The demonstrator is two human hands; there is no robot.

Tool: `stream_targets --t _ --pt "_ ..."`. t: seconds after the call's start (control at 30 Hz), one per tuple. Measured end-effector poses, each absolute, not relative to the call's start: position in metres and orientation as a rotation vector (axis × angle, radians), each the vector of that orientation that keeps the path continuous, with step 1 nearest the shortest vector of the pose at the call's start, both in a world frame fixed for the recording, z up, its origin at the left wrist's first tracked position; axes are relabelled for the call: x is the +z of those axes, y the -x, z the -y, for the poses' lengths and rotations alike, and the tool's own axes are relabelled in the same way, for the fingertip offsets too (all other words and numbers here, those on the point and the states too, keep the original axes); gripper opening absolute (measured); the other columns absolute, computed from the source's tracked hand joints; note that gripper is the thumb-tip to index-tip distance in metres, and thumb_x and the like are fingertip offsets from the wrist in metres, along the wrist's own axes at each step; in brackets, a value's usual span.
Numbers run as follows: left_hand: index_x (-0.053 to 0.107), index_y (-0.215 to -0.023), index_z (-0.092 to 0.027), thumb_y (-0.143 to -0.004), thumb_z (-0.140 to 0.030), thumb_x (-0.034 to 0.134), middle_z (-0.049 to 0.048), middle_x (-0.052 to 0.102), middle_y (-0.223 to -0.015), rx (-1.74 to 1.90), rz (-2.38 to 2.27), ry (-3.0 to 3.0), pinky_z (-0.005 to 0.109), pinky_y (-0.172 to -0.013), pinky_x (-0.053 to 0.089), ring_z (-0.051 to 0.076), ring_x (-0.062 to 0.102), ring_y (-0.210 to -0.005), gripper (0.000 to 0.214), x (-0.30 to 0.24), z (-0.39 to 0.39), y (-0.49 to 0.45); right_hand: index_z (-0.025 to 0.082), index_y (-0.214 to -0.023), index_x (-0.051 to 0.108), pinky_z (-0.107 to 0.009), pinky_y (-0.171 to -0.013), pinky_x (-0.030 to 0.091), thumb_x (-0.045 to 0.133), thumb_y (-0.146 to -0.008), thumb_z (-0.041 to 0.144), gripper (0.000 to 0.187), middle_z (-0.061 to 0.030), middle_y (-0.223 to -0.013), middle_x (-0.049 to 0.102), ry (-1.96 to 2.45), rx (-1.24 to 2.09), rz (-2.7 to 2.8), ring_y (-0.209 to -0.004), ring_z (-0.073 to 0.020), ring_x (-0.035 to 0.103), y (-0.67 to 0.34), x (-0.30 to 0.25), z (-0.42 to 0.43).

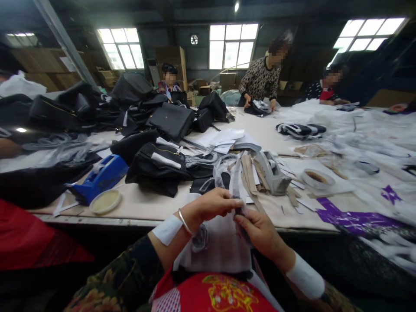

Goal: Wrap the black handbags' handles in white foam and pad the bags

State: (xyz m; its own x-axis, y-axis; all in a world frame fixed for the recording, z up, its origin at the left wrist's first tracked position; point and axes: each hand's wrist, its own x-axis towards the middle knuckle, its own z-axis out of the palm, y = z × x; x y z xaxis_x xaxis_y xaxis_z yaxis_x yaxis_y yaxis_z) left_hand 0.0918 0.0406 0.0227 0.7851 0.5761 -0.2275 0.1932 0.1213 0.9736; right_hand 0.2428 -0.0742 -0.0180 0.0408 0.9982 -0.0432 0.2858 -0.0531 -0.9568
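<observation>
My left hand point(214, 203) and my right hand point(260, 229) meet above the table's front edge, both with fingers closed. Between them runs a strap point(238, 186) in whitish translucent wrapping, dark where the fingers pinch it. Its upper end reaches toward the paper strips. Below, against my red apron point(224, 292), leans a flat piece covered in white wrapping point(224, 245); what is inside is hidden. A small bundle of clear plastic point(199, 238) lies on its left side. Just beyond my left hand is a black handbag point(159, 167) with white wrapping on its handle.
A blue tape dispenser point(104, 175) and a round shallow lid point(105, 201) are at left. At right stand a grey tape dispenser point(276, 175), brown paper strips point(248, 173) and a tape roll point(316, 178). Black bags point(170, 119) pile up behind. Several people work across the table.
</observation>
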Motion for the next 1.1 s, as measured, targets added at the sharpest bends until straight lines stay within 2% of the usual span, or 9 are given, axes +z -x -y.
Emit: stream_targets --t 0.1,0.17,0.3,0.43,0.5,0.63,0.7,0.9,1.1 --pt "0.06 -0.063 -0.014 -0.071 -0.05 0.073 -0.0048 0.049 -0.048 0.552 -0.765 -1.369 0.02 -0.041 0.025 0.005 0.036 -0.041 0.039 0.022 -0.036 -0.094 0.018 -0.094 0.07 -0.029 -0.065 0.048 0.057 -0.088 0.048 0.033 -0.0068 -0.085 0.07 1.531 0.796 1.38 -0.077 -0.02 0.062 -0.249 -0.013 0.072" --pt "0.067 -0.071 -0.014 -0.078 -0.044 0.069 -0.001 0.057 -0.052 0.701 -0.838 -1.378 0.02 -0.042 0.03 0.007 0.043 -0.042 0.031 0.021 -0.035 -0.093 0.017 -0.106 0.069 -0.029 -0.065 0.048 0.061 -0.085 0.053 0.043 -0.0097 -0.097 0.069 1.542 0.723 1.256 -0.084 -0.0212 0.061 -0.252 -0.007 0.073" --pt "0.073 -0.079 -0.015 -0.083 -0.037 0.065 0.0052 0.069 -0.067 0.85 -0.772 -1.476 0.023 -0.052 0.046 0.013 0.059 -0.056 0.023 0.013 -0.019 -0.088 0.014 -0.096 0.065 -0.021 -0.04 0.024 0.051 -0.085 0.067 0.056 -0.002 -0.068 0.058 1.347 1.314 0.823 -0.046 -0.0083 0.041 -0.242 -0.002 0.075" --pt "0.076 -0.083 -0.019 -0.087 -0.036 0.064 0.0062 0.071 -0.077 0.805 -0.633 -1.646 0.026 -0.066 0.051 0.015 0.063 -0.068 0.021 0.004 0.002 -0.075 0.017 -0.076 0.055 -0.019 -0.04 0.012 0.066 -0.077 0.05 0.035 0.0054 -0.058 0.05 1.188 1.477 0.579 -0.041 -0.0036 0.025 -0.226 -0.008 0.065" --pt "0.075 -0.085 -0.019 -0.089 -0.038 0.059 0.0061 0.069 -0.073 0.712 -0.627 -1.623 0.026 -0.063 0.05 0.015 0.061 -0.064 0.025 0.003 0.007 -0.068 0.018 -0.067 0.052 -0.02 -0.041 0.015 0.067 -0.075 0.042 0.029 0.0067 -0.052 0.046 1.288 1.38 0.663 -0.041 -0.0046 0.025 -0.224 -0.01 0.06" --pt "0.071 -0.077 -0.017 -0.089 -0.041 0.056 0.0015 0.06 -0.056 0.652 -0.748 -1.455 0.022 -0.05 0.042 0.01 0.053 -0.049 0.031 0.007 0.007 -0.06 0.017 -0.058 0.059 -0.024 -0.051 0.034 0.064 -0.079 0.035 0.029 0.0013 -0.053 0.056 1.498 1.059 1.201 -0.052 -0.011 0.046 -0.227 -0.01 0.058" --pt "0.068 -0.073 -0.016 -0.086 -0.041 0.061 -0.0006 0.057 -0.052 0.688 -0.799 -1.392 0.021 -0.048 0.039 0.009 0.051 -0.046 0.029 0.008 0.007 -0.06 0.017 -0.058 0.063 -0.025 -0.054 0.036 0.061 -0.081 0.033 0.028 -0.0006 -0.054 0.06 1.572 0.926 1.42 -0.056 -0.0137 0.051 -0.228 -0.009 0.059" --pt "0.064 -0.072 -0.016 -0.082 -0.039 0.065 -0.0026 0.057 -0.051 0.756 -0.878 -1.305 0.019 -0.047 0.04 0.008 0.051 -0.044 0.025 0.002 0.009 -0.062 0.018 -0.072 0.068 -0.027 -0.06 0.034 0.049 -0.088 0.02 0.025 -0.0057 -0.069 0.068 1.807 0.455 1.891 -0.063 -0.0157 0.057 -0.223 -0.007 0.06" --pt "0.06 -0.079 -0.016 -0.078 -0.042 0.07 -0.0042 0.059 -0.054 0.723 -0.928 -1.156 0.021 -0.05 0.05 0.009 0.056 -0.046 0.028 -0.008 0.01 -0.058 0.018 -0.076 0.067 -0.031 -0.058 0.023 0.047 -0.09 0.015 0.024 -0.0057 -0.071 0.063 1.862 -0.055 2.132 -0.063 -0.0161 0.051 -0.219 -0.014 0.062"
